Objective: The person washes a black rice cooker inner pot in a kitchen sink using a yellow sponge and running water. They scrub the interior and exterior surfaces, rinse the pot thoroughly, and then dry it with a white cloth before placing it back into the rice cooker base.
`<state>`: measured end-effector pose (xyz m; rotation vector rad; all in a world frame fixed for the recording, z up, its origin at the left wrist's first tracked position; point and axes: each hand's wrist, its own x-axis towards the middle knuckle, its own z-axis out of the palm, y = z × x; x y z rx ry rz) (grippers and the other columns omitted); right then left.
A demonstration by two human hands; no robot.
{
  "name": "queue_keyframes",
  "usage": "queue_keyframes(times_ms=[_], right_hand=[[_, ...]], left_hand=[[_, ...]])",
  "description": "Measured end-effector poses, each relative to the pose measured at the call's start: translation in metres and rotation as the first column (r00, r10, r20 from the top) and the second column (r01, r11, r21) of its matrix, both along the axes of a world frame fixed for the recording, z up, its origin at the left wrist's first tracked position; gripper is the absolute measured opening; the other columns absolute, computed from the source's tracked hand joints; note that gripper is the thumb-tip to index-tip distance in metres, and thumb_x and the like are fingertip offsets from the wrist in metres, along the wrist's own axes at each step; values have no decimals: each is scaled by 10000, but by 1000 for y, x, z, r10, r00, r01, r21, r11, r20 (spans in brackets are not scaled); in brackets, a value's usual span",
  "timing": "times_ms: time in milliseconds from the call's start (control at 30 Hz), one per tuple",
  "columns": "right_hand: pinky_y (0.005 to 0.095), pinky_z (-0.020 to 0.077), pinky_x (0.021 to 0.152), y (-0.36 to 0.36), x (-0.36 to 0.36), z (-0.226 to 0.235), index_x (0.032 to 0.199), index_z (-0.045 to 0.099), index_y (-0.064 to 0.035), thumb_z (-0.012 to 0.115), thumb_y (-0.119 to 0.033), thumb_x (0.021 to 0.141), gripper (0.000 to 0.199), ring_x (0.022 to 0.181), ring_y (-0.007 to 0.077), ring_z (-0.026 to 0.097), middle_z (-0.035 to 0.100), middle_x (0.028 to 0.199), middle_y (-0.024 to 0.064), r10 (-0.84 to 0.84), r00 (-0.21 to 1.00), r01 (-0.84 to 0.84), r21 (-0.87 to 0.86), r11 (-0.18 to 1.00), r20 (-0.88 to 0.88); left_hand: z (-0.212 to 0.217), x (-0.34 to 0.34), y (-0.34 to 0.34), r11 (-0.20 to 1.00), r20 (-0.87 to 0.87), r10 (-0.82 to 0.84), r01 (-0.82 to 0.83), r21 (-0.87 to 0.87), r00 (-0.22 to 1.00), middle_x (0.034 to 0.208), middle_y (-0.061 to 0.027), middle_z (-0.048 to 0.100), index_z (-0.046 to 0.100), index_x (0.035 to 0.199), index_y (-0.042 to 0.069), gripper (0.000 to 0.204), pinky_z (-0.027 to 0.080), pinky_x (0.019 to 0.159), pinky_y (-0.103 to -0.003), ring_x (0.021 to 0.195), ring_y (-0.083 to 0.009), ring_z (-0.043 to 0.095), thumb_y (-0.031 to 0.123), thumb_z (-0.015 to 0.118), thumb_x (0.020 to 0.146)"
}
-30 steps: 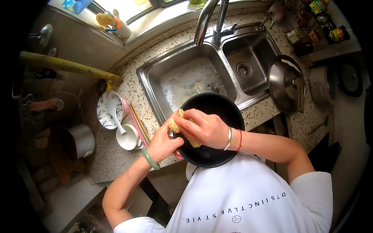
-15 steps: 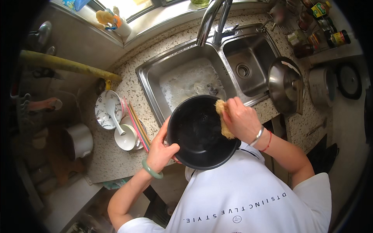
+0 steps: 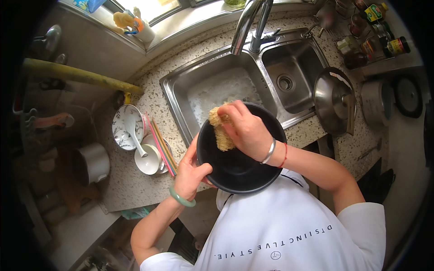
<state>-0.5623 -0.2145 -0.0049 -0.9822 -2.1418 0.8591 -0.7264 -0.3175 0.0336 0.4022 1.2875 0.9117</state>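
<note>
Fingers of right hand (image 3: 247,131) clamped on tan scrubber (image 3: 220,130) inside black pan (image 3: 239,169), left hand (image 3: 192,172) gripping pan rim

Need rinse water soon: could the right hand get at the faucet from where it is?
Probably yes. The right hand grips a sponge inside the black pan, and the faucet rises just beyond over the sink, nothing between.

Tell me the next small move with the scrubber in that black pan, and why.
Probably sweep the scrubber down across the black pan: the right hand presses it at the upper-left rim, the left hand steadies the pan, and the rest lies untouched.
</note>
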Motion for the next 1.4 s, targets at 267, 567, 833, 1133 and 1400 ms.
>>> queue_keyframes(times_ms=[267,567,833,1133,1400], right_hand=[[398,502,779,-27,-25,-22,1051,539,-21,604,-11,803,257,904,363,620,603,990,175,233,945,-322,-519,792,-231],[363,468,681,-7,36,-35,843,738,-154,630,-231,795,141,948,250,600,628,972,67,502,371,-530,-267,805,781],[335,503,595,34,6,-73,791,666,-60,634,-148,734,109,805,260,605,598,854,132,29,636,-285,200,937,771],[454,510,741,30,-66,-102,862,570,6,634,-51,747,143,855,390,583,553,907,205,19,981,-19,-4,1000,193],[400,507,793,25,-46,-102,960,705,-80,624,-170,839,171,964,308,629,643,998,118,631,699,-444,-488,752,336]], left_hand=[[-19,-19,20,964,-156,-65,103,244,986,1365,-32,505,388,1473,95,788,527,668,-182,1035,-80,565,-109,501,720],[-21,-16,37,989,-195,-80,102,109,978,1035,-3,672,464,1431,112,749,481,493,-182,549,-4,533,-117,483,719],[-28,-16,55,980,-238,14,35,198,971,1162,-29,653,455,1436,115,757,501,472,-199,533,-22,551,-107,493,714],[-42,-25,67,992,-228,67,-40,122,971,1201,-38,630,458,1435,115,762,474,477,-174,598,-25,565,-119,500,711],[-67,-50,69,983,-253,150,-117,141,956,1188,-34,623,465,1429,116,756,485,464,-176,657,-40,594,-133,489,715]])
